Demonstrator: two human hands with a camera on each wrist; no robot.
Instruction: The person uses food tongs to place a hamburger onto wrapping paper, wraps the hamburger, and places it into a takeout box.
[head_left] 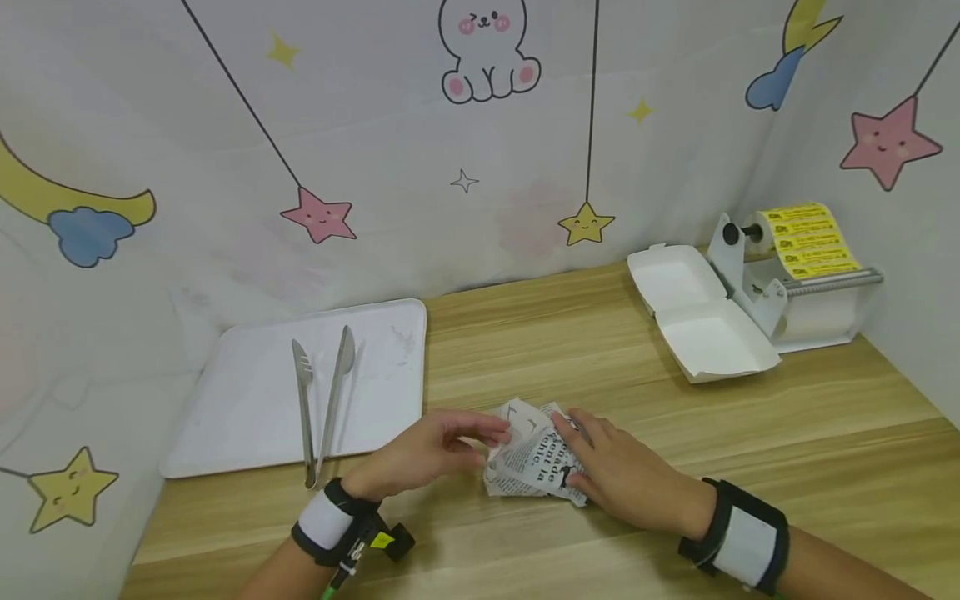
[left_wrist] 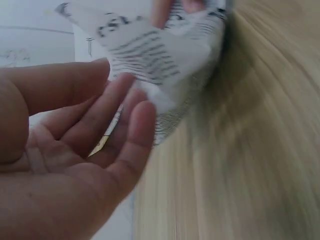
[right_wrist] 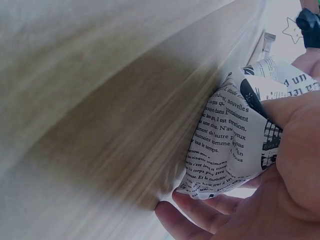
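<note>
Head view first: I see a bundle wrapped in newsprint paper [head_left: 534,462] lying on the wooden table [head_left: 787,433] near its front edge, between both hands. My left hand [head_left: 431,454] sits at the bundle's left side with its fingertips touching the paper's upper corner, fingers fairly straight and not clamped around anything. My right hand [head_left: 626,475] lies over the bundle's right side, thumb and fingers wrapped onto it. To the left is a white tray [head_left: 247,417] with metal tongs [head_left: 318,400] lying on it. At the back right stands an open white clamshell box [head_left: 693,321], and just beside it a dispenser with a roll of yellow labels [head_left: 806,242].

Left wrist view: the left hand is palm-up and loose, its fingertips [left_wrist: 142,107] brushing a folded flap of the printed paper; nothing is pinched. The tabletop runs blurred along the right.

Right wrist view: the right hand's fingers [right_wrist: 200,212] curl under the wrapped bundle while the thumb presses on top, so it grips the paper-wrapped thing against the table surface.
</note>
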